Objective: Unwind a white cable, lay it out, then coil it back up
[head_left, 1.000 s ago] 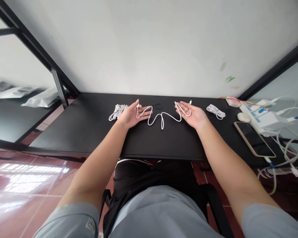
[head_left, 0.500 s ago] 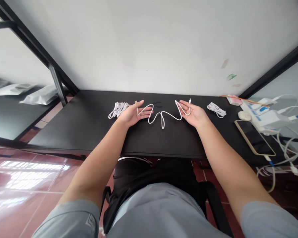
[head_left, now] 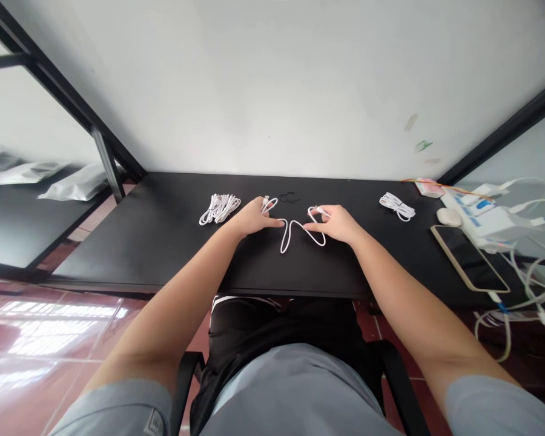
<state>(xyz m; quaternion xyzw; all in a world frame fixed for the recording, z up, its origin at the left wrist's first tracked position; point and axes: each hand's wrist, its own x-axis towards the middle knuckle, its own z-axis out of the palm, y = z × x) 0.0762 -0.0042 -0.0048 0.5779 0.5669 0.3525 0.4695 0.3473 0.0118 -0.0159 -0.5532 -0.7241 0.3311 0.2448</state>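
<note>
A white charging cable stretches in loose bends between my two hands, low over the black desktop. My left hand is closed on one part of it, and a plug end sticks up by the fingers. My right hand grips the other part, the second connector lying along its fingers and a loop hanging below. Just left of my left hand lies a pile of bundled white cables. Several thin black ties lie on the desk beyond and between the hands.
A single coiled white cable lies to the right. Past it are a white mouse, a phone plugged into a cord, and a power strip with chargers. The wall closes off the desk's back.
Both hands have turned from open, palms up, to closed grips on the cable. They have come closer together, and the cable's bends between them have narrowed.
</note>
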